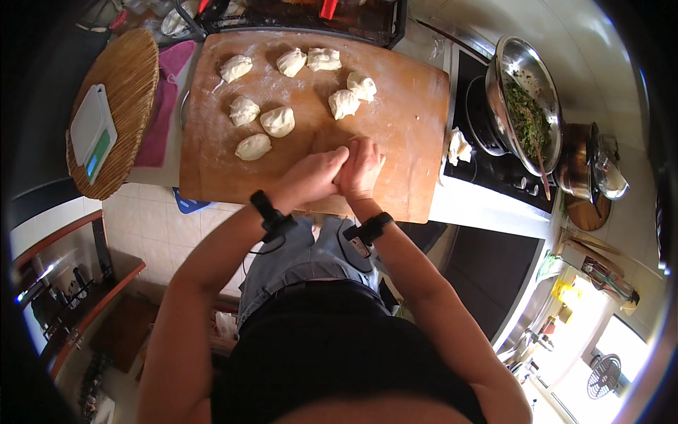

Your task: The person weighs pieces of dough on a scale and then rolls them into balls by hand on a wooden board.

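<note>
My left hand (317, 175) and my right hand (362, 165) are pressed together above the near part of a wooden board (405, 153). The left fingers go behind the right hand, so whatever may lie between the palms is hidden. Several lumps of pale dough rest on the floured board. Closest to my hands are a rough lump (344, 104) touching another lump (362, 86), both just beyond them. Off to the left sit a smoother oval lump (253, 147) and a rounded lump (277, 122).
A steel bowl (495, 100) of chopped green filling stands on the black cooktop (471, 175) at right, near a pot (574, 159). A crumpled white thing (460, 146) lies at the cooktop's edge. At left, a woven tray (127, 90) carries a kitchen scale (94, 127).
</note>
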### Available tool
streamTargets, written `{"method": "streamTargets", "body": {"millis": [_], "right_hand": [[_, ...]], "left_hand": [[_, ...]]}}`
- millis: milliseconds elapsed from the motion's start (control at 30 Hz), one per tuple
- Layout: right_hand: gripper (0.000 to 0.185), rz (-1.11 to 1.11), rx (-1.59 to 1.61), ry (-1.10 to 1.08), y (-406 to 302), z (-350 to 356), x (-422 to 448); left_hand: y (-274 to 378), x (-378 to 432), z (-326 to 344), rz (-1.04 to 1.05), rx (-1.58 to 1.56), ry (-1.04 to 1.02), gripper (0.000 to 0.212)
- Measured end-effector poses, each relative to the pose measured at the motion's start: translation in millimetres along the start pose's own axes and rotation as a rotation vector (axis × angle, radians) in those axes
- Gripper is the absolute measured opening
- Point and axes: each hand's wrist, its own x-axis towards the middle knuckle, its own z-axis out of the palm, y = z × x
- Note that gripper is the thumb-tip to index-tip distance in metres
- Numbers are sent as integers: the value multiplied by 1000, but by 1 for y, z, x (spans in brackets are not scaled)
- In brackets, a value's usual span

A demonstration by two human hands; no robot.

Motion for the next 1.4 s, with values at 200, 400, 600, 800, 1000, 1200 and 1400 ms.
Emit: {"method": "streamTargets", "body": {"millis": [200, 400, 600, 800, 1000, 1200, 1400], "right_hand": [[29, 396, 225, 24, 2, 13, 62], [16, -186, -146, 9, -8, 2, 8], [28, 625, 717, -16, -1, 17, 62], [18, -132, -79, -159, -16, 5, 13], [17, 604, 577, -189, -15, 6, 51], [20, -65, -141, -223, -8, 7, 24], [22, 148, 119, -199, -4, -2, 21]], "left_hand": [[0, 38, -9, -122, -189, 172, 31], [-6, 0, 1, 8, -32, 176, 37], [-15, 31, 14, 1, -115, 341, 33], [-18, 5, -15, -44, -58, 138, 34], [-19, 16, 22, -43, 1, 328, 30], [-25, 14, -17, -52, -71, 154, 35], [-7, 3, 11, -35, -56, 234, 32]]}}
